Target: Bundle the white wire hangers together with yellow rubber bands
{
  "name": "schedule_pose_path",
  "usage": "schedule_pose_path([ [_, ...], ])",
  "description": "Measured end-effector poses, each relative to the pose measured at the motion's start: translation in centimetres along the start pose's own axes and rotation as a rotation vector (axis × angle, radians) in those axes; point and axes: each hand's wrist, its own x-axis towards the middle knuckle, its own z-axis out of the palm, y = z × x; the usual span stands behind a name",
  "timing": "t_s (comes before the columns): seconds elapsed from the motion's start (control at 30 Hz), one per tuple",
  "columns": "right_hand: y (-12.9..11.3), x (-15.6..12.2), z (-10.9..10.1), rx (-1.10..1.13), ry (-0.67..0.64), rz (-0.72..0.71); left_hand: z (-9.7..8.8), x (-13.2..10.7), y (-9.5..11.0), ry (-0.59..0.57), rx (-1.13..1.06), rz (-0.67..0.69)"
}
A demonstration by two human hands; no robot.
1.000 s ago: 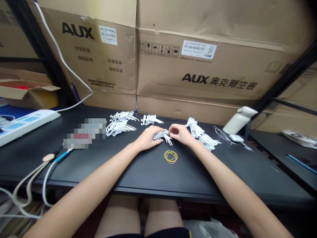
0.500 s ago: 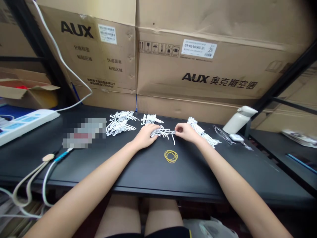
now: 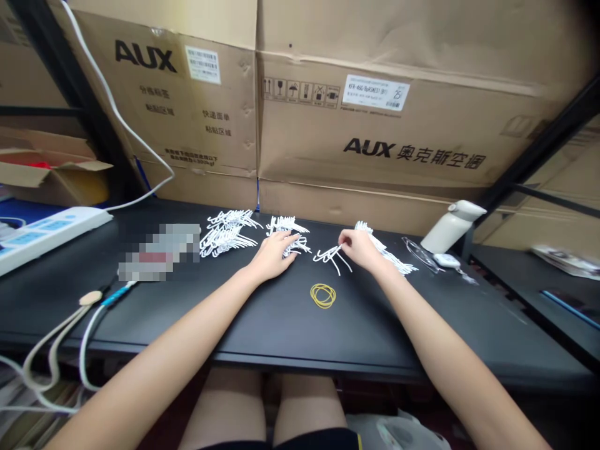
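My left hand (image 3: pixel 274 255) rests against a small pile of white wire hooks (image 3: pixel 300 246) on the black table, its fingers spread and partly covering them. To the right, my right hand (image 3: pixel 360 248) is closed in a pinch on a few white hooks (image 3: pixel 332 254), whose curved and straight ends stick out to the left and downward. Another small bunch of hooks (image 3: pixel 287 224) lies just behind my left hand. Two larger bundles of hooks (image 3: pixel 227 240) lie farther left. A long heap of hooks (image 3: pixel 396 262) is partly hidden behind my right hand.
Yellow rubber bands (image 3: pixel 323 296) lie in front of the hands. A white bottle (image 3: pixel 452 226), a clear cord and a small white case (image 3: pixel 447 260) are at right. A power strip (image 3: pixel 56 234) and cables are at left. Large cardboard boxes (image 3: pixel 375 175) stand behind the table.
My right hand has moved slightly right, drawing a few hooks away from the pile by my left hand. The left hand has stayed nearly in place, its fingers a little more spread.
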Motion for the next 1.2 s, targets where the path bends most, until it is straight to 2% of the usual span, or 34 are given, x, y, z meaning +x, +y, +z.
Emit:
schedule_pose_path([
  [0.13,-0.4,-0.2,1.0,0.112,-0.037,-0.036,-0.5,-0.1,0.5,-0.013,-0.011,0.003],
  [0.23,-0.8,-0.3,1.5,0.199,-0.049,-0.054,-1.1,-0.2,1.2,0.021,-0.016,0.028],
  [0.37,-1.5,-0.3,2.4,0.314,-0.056,-0.064,-1.5,-0.3,2.3,0.063,-0.044,0.211],
  [0.57,-1.2,-0.1,3.1,0.369,-0.057,-0.057,-1.3,-0.2,3.1,-0.019,-0.049,0.341],
  [0.73,-0.5,0.0,2.7,0.335,-0.050,-0.060,-1.2,-0.2,3.5,-0.003,-0.090,0.373],
  [0.9,-0.6,-0.1,1.9,0.219,-0.034,-0.065,-1.1,-0.1,3.5,0.008,-0.110,0.340],
  [1.2,-0.3,0.0,-0.6,-0.006,0.152,-0.010,-1.0,-0.2,3.5,0.022,-0.101,0.318],
])
